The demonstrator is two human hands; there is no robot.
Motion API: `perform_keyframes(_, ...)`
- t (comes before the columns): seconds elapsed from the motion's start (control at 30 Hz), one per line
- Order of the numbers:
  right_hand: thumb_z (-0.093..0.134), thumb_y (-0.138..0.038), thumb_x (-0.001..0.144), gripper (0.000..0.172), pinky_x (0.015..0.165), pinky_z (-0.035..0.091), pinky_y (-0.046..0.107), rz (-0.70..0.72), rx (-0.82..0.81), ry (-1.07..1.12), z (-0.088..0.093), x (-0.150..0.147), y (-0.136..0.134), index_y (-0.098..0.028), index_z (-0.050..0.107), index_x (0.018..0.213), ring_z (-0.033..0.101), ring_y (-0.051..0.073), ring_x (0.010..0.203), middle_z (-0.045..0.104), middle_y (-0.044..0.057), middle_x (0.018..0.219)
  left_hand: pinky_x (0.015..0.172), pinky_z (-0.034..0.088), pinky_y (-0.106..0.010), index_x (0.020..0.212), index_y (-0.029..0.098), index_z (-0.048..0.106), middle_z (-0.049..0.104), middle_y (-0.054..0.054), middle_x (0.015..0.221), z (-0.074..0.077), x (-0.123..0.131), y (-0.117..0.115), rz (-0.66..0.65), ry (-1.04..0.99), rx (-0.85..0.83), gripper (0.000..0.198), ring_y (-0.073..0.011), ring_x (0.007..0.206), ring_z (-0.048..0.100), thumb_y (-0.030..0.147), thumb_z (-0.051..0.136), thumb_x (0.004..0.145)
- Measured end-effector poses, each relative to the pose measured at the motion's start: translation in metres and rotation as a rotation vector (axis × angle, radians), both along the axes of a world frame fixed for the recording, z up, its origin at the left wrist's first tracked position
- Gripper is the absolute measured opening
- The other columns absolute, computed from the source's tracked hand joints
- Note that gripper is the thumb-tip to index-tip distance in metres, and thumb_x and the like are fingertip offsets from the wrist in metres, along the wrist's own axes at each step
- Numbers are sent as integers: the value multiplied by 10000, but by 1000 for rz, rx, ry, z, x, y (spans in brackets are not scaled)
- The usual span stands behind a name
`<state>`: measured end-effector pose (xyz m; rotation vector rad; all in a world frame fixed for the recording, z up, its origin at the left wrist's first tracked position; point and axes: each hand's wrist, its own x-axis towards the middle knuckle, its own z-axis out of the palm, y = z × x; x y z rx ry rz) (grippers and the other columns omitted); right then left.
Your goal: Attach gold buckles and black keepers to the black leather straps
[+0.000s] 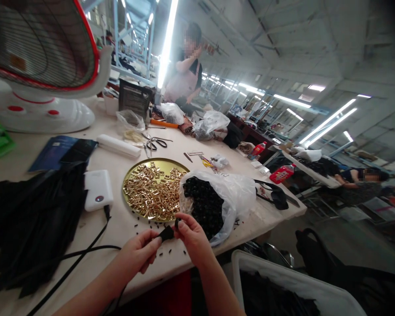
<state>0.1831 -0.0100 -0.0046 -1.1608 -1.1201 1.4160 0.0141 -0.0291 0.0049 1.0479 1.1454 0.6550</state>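
Near the front edge of the table, my left hand is closed on a black strip, whose end sticks out to the right. My right hand pinches a small dark piece against that end. Just behind my hands lies a round gold tray heaped with shiny gold metal pieces. To its right, an open clear plastic bag holds many small black pieces. Several small black bits are scattered on the table around my hands.
Black strips are piled at left, beside a white device with a cable. A fan stands behind them. Scissors lie behind the tray. A white bin is at lower right. A person stands across the table.
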Motion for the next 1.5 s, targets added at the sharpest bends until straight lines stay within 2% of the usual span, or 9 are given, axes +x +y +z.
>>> perform_keyframes(0.07, 687, -391, 661, 325, 568, 434, 238, -23, -97, 236, 1, -16, -7, -187, 622, 906, 540, 102, 578, 609, -3, 707, 323, 195, -168, 783, 190, 495, 408, 126, 384, 1, -1, 1, 33, -5, 18, 403, -44, 283, 284, 563, 504, 630)
perform_keyframes(0.17, 729, -368, 619, 309, 534, 412, 214, -40, -141, 337, -1, -31, -10, -190, 631, 853, 534, 95, 566, 604, -12, 665, 328, 191, -169, 761, 188, 496, 405, 121, 387, 5, -6, 0, 76, -4, 40, 389, -48, 297, 300, 556, 505, 633)
perform_keyframes(0.3, 718, -357, 638, 318, 551, 415, 224, -17, -87, 289, -4, -36, -11, -197, 632, 899, 534, 99, 567, 605, -18, 648, 344, 180, -164, 746, 187, 489, 375, 129, 378, 10, -11, -3, 112, -14, 50, 360, -44, 308, 282, 536, 506, 661)
perform_keyframes(0.43, 742, -374, 601, 311, 522, 402, 230, -19, -92, 229, -7, -33, -10, -173, 622, 806, 516, 100, 527, 609, -15, 614, 350, 183, -166, 743, 187, 497, 377, 126, 393, 11, -9, -4, 130, -24, 65, 326, -45, 312, 282, 509, 497, 691)
perform_keyframes(0.63, 705, -486, 617, 351, 440, 310, 180, -156, -205, 480, -13, -41, -5, -156, 623, 707, 355, 48, 433, 420, -74, 474, 333, 209, -155, 761, 191, 501, 416, 123, 389, -2, -6, -2, 115, 5, 50, 335, -43, 298, 303, 512, 512, 668)
perform_keyframes(0.73, 718, -485, 599, 362, 439, 304, 176, -161, -308, 597, -12, -52, -6, -154, 641, 723, 352, 46, 440, 419, -71, 487, 319, 217, -158, 724, 194, 499, 425, 119, 377, -7, -8, 0, 116, 35, 63, 347, -46, 287, 304, 534, 507, 654)
perform_keyframes(1.03, 643, -436, 699, 327, 575, 427, 233, -210, -13, 93, -3, -53, -15, -157, 639, 869, 521, 105, 591, 607, -2, 694, 332, 244, -168, 696, 195, 522, 422, 112, 392, 0, -14, -5, 164, 169, 168, 316, -62, 310, 330, 509, 490, 687)
perform_keyframes(1.23, 634, -374, 729, 233, 589, 452, 241, -184, 48, 107, -8, -49, -17, -182, 549, 829, 558, 104, 582, 606, -25, 674, 349, 262, -171, 756, 185, 542, 419, 110, 407, -3, -12, -9, 165, 204, 204, 322, -69, 325, 349, 497, 468, 719)
perform_keyframes(1.5, 684, -385, 671, 271, 590, 434, 236, -126, -49, 207, -5, -54, -20, -185, 536, 778, 568, 108, 587, 628, -22, 659, 359, 282, -168, 782, 189, 558, 423, 97, 456, -1, -17, -11, 168, 255, 250, 308, -79, 364, 370, 470, 436, 755)
